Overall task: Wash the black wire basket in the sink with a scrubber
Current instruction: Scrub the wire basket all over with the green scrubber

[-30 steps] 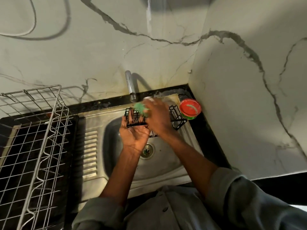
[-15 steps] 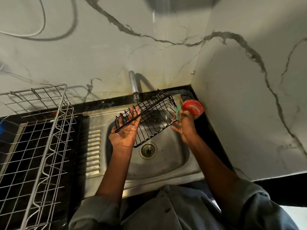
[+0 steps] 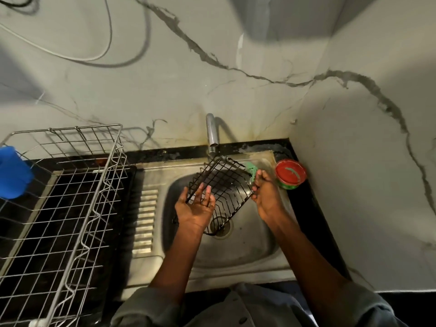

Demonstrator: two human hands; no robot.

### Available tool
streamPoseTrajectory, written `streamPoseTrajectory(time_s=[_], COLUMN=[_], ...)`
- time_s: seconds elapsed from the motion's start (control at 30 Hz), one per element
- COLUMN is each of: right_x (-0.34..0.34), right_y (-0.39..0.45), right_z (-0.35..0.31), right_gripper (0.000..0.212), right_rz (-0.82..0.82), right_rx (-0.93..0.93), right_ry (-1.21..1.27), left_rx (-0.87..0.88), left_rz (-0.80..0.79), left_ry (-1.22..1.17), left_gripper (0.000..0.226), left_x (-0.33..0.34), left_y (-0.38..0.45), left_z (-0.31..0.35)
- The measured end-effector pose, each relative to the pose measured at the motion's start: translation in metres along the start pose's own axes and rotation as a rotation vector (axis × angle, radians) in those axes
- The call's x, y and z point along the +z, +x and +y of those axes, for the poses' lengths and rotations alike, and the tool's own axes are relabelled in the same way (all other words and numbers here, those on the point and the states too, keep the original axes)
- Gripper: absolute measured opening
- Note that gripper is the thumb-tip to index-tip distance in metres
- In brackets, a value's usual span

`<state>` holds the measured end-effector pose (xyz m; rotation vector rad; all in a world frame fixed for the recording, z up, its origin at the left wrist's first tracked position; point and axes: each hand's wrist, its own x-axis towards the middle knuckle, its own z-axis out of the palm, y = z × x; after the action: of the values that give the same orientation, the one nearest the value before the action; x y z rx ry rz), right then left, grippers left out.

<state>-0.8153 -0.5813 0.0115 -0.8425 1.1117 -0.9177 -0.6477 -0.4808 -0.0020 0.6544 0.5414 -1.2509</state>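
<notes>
The black wire basket is hanging tilted over the sink, its upper corner lying just under the tap and its lower corner dipping down to the drain. Its long axis is running on a slant, from beneath the tap down toward the person.

The left hand is lying palm up under the basket's lower left edge, fingers straight and spread, propping the wire rather than curling round it. The right hand is sitting on the basket's right edge, on the side away from the tap's left. It is holding the green scrubber against the upper right rim; whether its fingers are also pinching the wire I cannot tell.

The scrubber is lying just beside the top right corner of the basket, so the open mesh is stretching away from it down and to the left, toward the left palm. The right hand is the nearer one to the unscrubbed length. A stroke along that slant looks like the natural next move, with the left palm bracing underneath.

A red-lidded tub is standing just right of the tap's side of the sink rim, close to the right hand.
</notes>
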Motion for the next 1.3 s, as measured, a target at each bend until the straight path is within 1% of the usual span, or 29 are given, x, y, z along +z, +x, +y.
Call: streamPoseTrajectory(time_s=[0.1, 0.17, 0.27, 0.33, 0.4, 0.43, 0.47, 0.5, 0.6, 0.63, 0.7, 0.77, 0.83, 0.87, 0.9, 0.93, 0.97, 1.03, 1.07, 1.1, 1.17, 1.23, 1.3], right_x=[0.016, 0.025, 0.039, 0.045, 0.051, 0.053, 0.055, 0.056, 0.055, 0.053, 0.05, 0.047, 0.046, 0.046, 0.046, 0.046, 0.047, 0.052, 0.057, 0.064, 0.079, 0.096, 0.111], right_y=[0.001, 0.0, -0.006, -0.007, -0.009, -0.009, -0.012, -0.013, -0.016, -0.016, -0.016, -0.013, -0.008, -0.004, 0.0, 0.005, 0.012, 0.026, 0.033, 0.041, 0.059, 0.078, 0.093], right_z=[0.003, 0.004, 0.001, 0.005, 0.011, 0.014, 0.015, 0.015, 0.007, 0.005, 0.002, 0.005, 0.009, 0.01, 0.009, 0.006, 0.002, -0.006, -0.011, -0.013, -0.017, -0.019, -0.021], right_gripper=[0.026, 0.025, 0.023, 0.019, 0.018, 0.019, 0.021, 0.022, 0.018, 0.018, 0.017, 0.015, 0.011, 0.011, 0.014, 0.017, 0.019, 0.023, 0.023, 0.021, 0.012, 0.026, 0.033], right_rz=[-0.059, -0.114, -0.2, -0.26, -0.325, -0.355, -0.376, -0.395, -0.407, -0.425, -0.443, -0.382, -0.253, -0.172, -0.095, -0.031, 0.0, -0.034, -0.065, -0.09, -0.121, -0.162, -0.203], right_rx=[-0.07, -0.104, -0.095, -0.102, -0.111, -0.12, -0.132, -0.136, -0.125, -0.107, -0.099, -0.227, -0.348, -0.355, -0.319, -0.242, -0.149, -0.002, 0.027, 0.041, 0.064, 0.072, 0.03], right_ry=[-0.158, -0.24, -0.256, -0.341, -0.425, -0.464, -0.492, -0.513, -0.494, -0.493, -0.521, -0.62, -0.67, -0.641, -0.573, -0.47, -0.333, -0.093, -0.059, -0.081, -0.223, -0.407, -0.515], left_rx=[0.046, 0.105, 0.141, 0.173, 0.193, 0.203, 0.2, 0.191, 0.168, 0.151, 0.128, 0.123, 0.127, 0.125, 0.128, 0.131, 0.131, 0.127, 0.125, 0.125, 0.106, 0.084, 0.056], left_rz=[0.076, 0.1, 0.097, 0.021, -0.086, -0.125, -0.138, -0.124, -0.098, -0.095, -0.09, -0.066, -0.076, -0.08, -0.076, -0.08, -0.076, -0.076, -0.069, -0.069, -0.069, -0.058, -0.047], left_ry=[-0.051, -0.072, -0.001, 0.081, 0.199, 0.255, 0.283, 0.296, 0.241, 0.206, 0.153, 0.135, 0.114, 0.102, 0.095, 0.094, 0.094, 0.089, 0.078, 0.072, 0.062, 0.063, 0.082], left_gripper=[0.04, 0.045, 0.056, 0.07, 0.09, 0.095, 0.095, 0.09, 0.065, 0.061, 0.063, 0.058, 0.046, 0.041, 0.04, 0.041, 0.042, 0.042, 0.041, 0.04, 0.037, 0.046, 0.054], left_x=[0.002, 0.004, 0.01, 0.013, 0.02, 0.023, 0.025, 0.024, 0.021, 0.022, 0.023, 0.027, 0.031, 0.032, 0.032, 0.032, 0.031, 0.028, 0.027, 0.026, 0.027, 0.03, 0.032], left_y=[0.008, 0.014, 0.021, 0.024, 0.024, 0.023, 0.023, 0.027, 0.041, 0.044, 0.049, 0.047, 0.045, 0.043, 0.042, 0.04, 0.04, 0.041, 0.04, 0.04, 0.042, 0.046, 0.049], left_z=[-0.003, -0.006, -0.011, -0.013, -0.014, -0.014, -0.015, -0.015, -0.012, -0.008, 0.002, 0.004, 0.003, 0.004, 0.006, 0.008, 0.011, 0.015, 0.017, 0.019, 0.024, 0.029, 0.03])
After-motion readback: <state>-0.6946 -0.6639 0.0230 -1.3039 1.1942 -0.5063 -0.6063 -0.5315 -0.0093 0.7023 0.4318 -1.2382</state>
